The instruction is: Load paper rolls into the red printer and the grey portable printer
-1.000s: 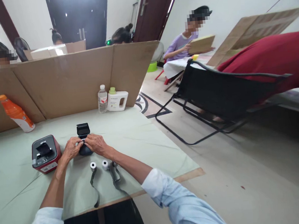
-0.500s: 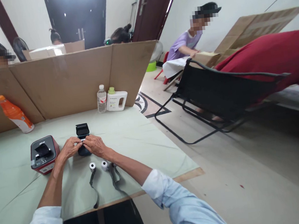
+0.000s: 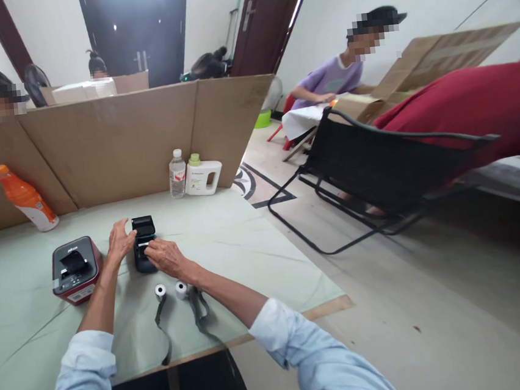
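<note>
A small dark portable printer (image 3: 146,264) stands on the green-covered table with its lid (image 3: 143,226) raised. Something white shows inside its compartment. At the left side of the lid is my left hand (image 3: 118,240), thumb and fingers apart, close to the lid's edge. My right hand (image 3: 168,257) reaches over the printer's right side with its fingers drawn together at the compartment. Whatever they pinch is hidden. Nearer me lie two white paper rolls, a left one (image 3: 160,291) and a right one (image 3: 181,289), each with a dark strip trailing from it.
A red-and-black printer (image 3: 78,271) stands left of my left forearm. Along the cardboard screen (image 3: 131,149) are an orange bottle (image 3: 25,196), a water bottle (image 3: 178,175) and a white jug (image 3: 196,179). A black folding chair (image 3: 377,171) and other people are off to the right.
My left hand has left the compartment and moved up and left to the lid, its fingers parting. The right hand stays at the compartment, slightly lower and more to the right.
</note>
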Action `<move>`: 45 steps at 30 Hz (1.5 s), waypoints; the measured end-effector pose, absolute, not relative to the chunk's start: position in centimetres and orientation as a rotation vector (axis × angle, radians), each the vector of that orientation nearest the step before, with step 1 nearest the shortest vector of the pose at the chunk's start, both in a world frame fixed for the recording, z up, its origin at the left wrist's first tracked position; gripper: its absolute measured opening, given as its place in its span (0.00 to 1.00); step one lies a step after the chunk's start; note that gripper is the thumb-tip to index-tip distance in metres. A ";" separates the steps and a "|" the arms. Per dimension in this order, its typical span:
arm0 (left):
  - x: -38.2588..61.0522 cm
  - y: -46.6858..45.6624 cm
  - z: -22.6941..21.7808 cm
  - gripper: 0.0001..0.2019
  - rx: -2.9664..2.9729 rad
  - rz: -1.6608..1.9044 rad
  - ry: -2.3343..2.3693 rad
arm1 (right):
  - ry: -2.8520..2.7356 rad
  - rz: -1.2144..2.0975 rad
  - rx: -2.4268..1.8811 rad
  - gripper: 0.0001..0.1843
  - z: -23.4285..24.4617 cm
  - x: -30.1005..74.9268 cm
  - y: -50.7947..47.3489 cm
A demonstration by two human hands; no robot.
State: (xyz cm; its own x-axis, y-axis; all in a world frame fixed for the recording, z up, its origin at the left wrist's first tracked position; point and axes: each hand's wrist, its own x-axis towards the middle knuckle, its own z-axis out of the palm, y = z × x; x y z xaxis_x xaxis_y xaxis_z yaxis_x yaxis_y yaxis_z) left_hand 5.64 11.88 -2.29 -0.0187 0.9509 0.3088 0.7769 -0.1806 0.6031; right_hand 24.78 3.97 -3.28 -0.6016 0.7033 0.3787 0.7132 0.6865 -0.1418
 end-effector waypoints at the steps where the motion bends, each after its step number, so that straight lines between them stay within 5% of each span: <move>1: 5.9 12.5 -2.4 0.31 1.920 0.977 1.843 | -2.504 -0.048 -1.102 0.11 -3.3 24.8 3.9; 5: 6.7 13.9 -2.7 0.37 1.787 0.998 1.730 | -2.521 -0.067 -1.115 0.11 -3.4 24.7 3.4; 13: 5.2 10.6 -3.3 0.18 2.095 1.019 1.344 | -2.539 -0.055 -1.124 0.13 -3.4 24.8 3.0; 24: 4.0 6.6 -6.0 0.17 2.125 0.945 1.424 | -2.496 0.092 -1.152 0.10 -2.8 25.6 2.5; 32: 3.7 4.5 -7.0 0.22 2.144 0.959 1.454 | -2.485 0.273 -1.403 0.30 -2.8 28.4 3.5; 45: 4.1 3.9 -7.1 0.22 2.134 0.902 1.516 | -2.435 0.359 -1.338 0.34 -5.0 28.4 3.7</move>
State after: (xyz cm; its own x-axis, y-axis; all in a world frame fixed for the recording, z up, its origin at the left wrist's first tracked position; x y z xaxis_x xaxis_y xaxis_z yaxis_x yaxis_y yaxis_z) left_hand 4.11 3.88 -7.09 0.2160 0.9337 0.2854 0.6967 -0.3522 0.6249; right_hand 28.44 3.69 -5.03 -0.4995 0.8492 0.1713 0.7638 0.5250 -0.3755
